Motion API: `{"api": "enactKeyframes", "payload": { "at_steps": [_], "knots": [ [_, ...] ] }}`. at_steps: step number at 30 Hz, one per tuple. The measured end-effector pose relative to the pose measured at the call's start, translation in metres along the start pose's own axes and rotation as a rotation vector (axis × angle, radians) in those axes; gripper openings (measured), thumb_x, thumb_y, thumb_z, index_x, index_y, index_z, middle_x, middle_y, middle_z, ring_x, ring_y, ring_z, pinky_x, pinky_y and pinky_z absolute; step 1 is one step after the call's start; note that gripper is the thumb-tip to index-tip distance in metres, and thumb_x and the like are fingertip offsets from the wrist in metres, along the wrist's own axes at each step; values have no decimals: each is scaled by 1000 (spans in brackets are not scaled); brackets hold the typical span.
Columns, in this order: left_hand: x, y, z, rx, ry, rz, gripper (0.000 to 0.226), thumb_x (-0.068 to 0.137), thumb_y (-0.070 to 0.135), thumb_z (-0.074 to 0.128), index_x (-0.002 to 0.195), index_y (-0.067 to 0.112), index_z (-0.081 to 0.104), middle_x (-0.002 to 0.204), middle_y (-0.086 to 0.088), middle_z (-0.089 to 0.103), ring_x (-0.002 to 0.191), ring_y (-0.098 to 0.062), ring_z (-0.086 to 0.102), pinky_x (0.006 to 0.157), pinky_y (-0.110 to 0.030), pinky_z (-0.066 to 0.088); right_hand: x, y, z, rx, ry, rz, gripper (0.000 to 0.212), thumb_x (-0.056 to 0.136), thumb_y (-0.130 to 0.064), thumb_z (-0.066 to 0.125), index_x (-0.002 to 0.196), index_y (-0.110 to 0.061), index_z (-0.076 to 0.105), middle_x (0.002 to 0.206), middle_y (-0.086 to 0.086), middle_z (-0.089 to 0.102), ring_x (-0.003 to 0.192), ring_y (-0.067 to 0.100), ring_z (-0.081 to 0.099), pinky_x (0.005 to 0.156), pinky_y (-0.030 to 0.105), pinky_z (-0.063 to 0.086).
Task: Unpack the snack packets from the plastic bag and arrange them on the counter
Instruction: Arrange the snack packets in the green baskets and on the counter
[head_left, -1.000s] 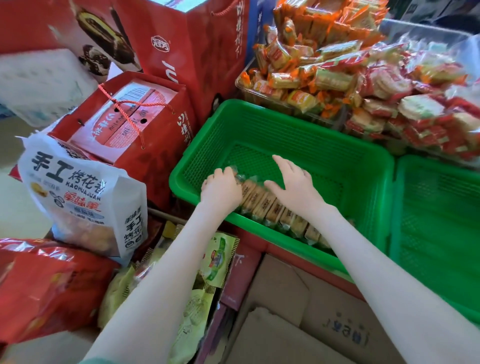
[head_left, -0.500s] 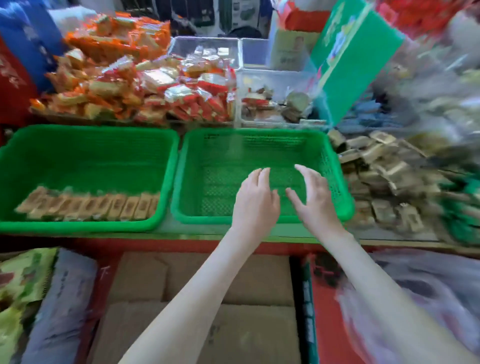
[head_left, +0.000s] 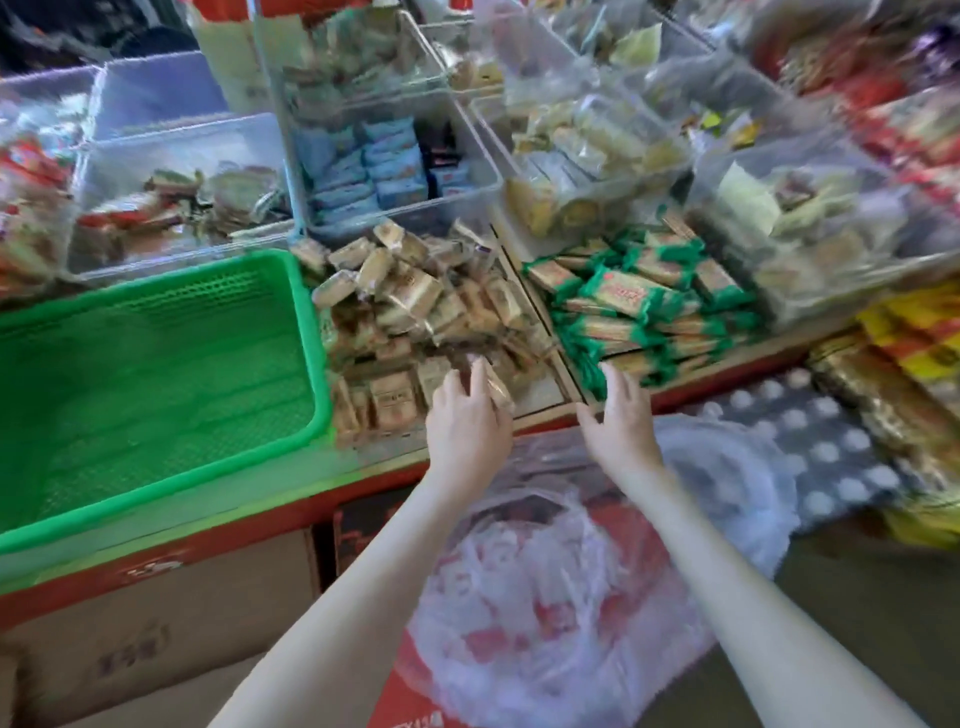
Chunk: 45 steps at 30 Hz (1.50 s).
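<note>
Counter (head_left: 374, 460) view slid right of the green basket (head_left: 156, 364). Left hand (head_left: 467, 421) and right hand (head_left: 621, 421) now reach the brown packets (head_left: 410, 301), fingers straight, seemingly holding nothing. Next batch, I guess.

The left hand (head_left: 467, 423) and right hand (head_left: 621, 423) reach forward with fingers straight. The left fingertips lie on the brown snack packets (head_left: 415, 301) and the right fingertips are at the near edge of the green-wrapped packets (head_left: 639, 301). A green basket (head_left: 311, 332) stands left of the left fingers, and a clear plastic bag (head_left: 561, 597) lies below both wrists.
</note>
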<state>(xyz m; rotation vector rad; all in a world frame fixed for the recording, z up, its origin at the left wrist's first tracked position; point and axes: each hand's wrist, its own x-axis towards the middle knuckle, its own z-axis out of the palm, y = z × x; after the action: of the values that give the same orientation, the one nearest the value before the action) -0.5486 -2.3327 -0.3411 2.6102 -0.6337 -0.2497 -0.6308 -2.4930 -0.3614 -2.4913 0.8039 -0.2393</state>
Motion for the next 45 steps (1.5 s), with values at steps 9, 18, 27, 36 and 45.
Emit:
{"api": "enactKeyframes", "payload": {
  "at_steps": [9,18,27,36,45],
  "knots": [
    [26,-18,38,212,-82,-114,71,96,22,48,155,19,10,149,-22,28,131,-39,34,103,-44,37,42,-23,61,229,-313,-95,67,92,-38,60,143,-6,28,144,15,37,131,28,37,107,36,32],
    [11,-28,22,-412,-30,-116,52,99,19,49,149,22,33,144,-4,43,132,-18,41,107,-31,37,43,-43,58,647,-275,104,51,84,-27,72,119,-20,36,116,-5,45,111,14,46,83,14,39],
    [3,-61,-30,-1030,31,-320,60,92,19,65,141,41,40,105,0,68,103,-16,64,89,-34,52,23,-89,57,907,-668,-172,30,89,-28,60,119,-31,55,124,-7,56,117,7,52,101,32,44],
    [-29,-107,-67,-739,202,-406,61,89,26,68,139,45,39,104,12,67,92,7,61,76,-5,45,40,-128,120,-137,-344,-200,73,95,-42,51,151,-13,14,150,21,24,133,39,28,109,44,27],
    [-41,-125,-80,-915,242,-415,56,89,28,69,134,48,43,102,7,68,96,-3,65,90,-27,51,45,-137,103,-12,-349,-16,69,90,-23,52,151,-19,19,138,22,38,126,37,34,100,44,38]
  ]
}}
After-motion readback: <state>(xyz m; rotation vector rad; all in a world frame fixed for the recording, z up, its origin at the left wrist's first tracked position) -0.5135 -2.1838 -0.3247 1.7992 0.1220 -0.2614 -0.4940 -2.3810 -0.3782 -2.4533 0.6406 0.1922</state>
